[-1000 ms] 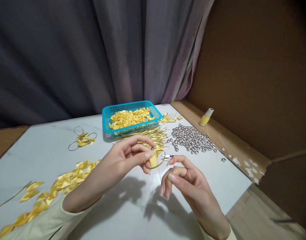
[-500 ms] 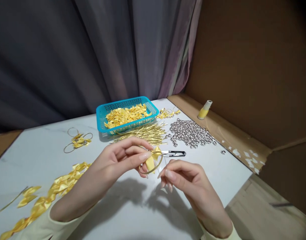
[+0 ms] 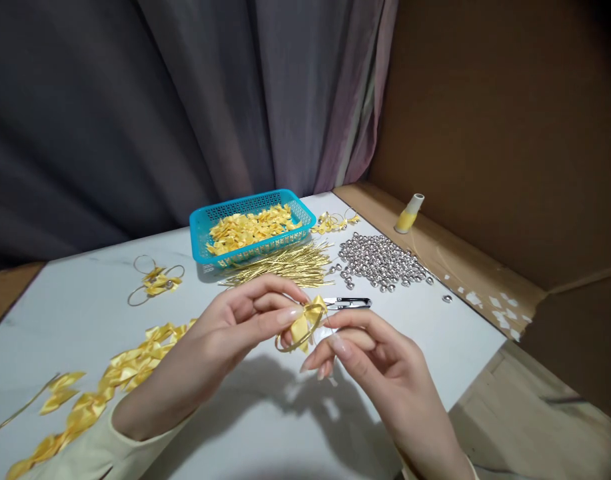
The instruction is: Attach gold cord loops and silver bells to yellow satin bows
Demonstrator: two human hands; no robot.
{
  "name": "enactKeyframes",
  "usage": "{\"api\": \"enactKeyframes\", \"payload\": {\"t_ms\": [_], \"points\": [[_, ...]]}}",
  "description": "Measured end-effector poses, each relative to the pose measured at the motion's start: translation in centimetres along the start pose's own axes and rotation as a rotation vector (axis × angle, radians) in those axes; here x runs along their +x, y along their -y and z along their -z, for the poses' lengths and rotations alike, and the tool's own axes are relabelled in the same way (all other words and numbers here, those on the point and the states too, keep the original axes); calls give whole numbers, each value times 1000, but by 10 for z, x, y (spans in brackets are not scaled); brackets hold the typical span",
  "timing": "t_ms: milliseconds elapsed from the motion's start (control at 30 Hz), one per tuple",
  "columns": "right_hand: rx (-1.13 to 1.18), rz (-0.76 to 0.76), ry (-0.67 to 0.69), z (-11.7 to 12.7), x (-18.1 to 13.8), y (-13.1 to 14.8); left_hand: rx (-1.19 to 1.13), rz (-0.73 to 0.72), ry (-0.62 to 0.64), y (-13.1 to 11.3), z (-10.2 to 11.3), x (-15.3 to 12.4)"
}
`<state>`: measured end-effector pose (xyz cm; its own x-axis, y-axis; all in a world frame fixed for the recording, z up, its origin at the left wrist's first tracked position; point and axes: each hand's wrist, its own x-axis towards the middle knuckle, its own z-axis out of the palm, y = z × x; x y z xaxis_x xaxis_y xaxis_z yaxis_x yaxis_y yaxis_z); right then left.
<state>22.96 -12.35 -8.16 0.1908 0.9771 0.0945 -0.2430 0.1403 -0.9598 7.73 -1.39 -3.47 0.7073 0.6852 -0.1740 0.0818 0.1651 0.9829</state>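
Observation:
My left hand [image 3: 255, 317] pinches a yellow satin ribbon bow [image 3: 300, 331] and a ring of gold cord [image 3: 309, 339] between thumb and fingers. The cord loops around in front of the bow. Just to the right, my right hand [image 3: 370, 357] has its index finger reaching to the bow's edge, the thumb bent in below. A thin thread [image 3: 328, 325] runs from the bow to these fingers; its end is hidden. Behind the hands lies a pair of black-handled thread snips [image 3: 352, 303], partly covered.
A blue basket [image 3: 198, 237] holds yellow bows, with gold cord pieces [image 3: 285, 263] before it. Silver beads [image 3: 380, 261] are heaped right; a yellow thread spool [image 3: 409, 215] stands on cardboard. Finished-looking bow loops [image 3: 158, 280] and a row of bows [image 3: 125, 367] lie left.
My right hand has come up closer to the bow, its index finger stretching out toward it. The left hand keeps its pinch, and the ring has turned slightly.

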Motion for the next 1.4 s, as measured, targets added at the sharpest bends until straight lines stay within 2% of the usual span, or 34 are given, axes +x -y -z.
{"api": "enactKeyframes", "payload": {"t_ms": [233, 367, 900, 1267, 1400], "points": [[-222, 148, -118, -3, -2, 2, -171, 41, 39, 3, 1, 3], [-255, 188, -153, -4, -2, 1, -231, 45, 82, 4, 1, 5], [-328, 285, -109, -2, -2, 0, -292, 78, 118, 3, 0, 6], [-358, 326, -124, -3, -2, -1, -302, 84, 120, 3, 1, 7], [-353, 389, -165, -5, -2, -3, -296, 77, 135, 2, 0, 6]]}}
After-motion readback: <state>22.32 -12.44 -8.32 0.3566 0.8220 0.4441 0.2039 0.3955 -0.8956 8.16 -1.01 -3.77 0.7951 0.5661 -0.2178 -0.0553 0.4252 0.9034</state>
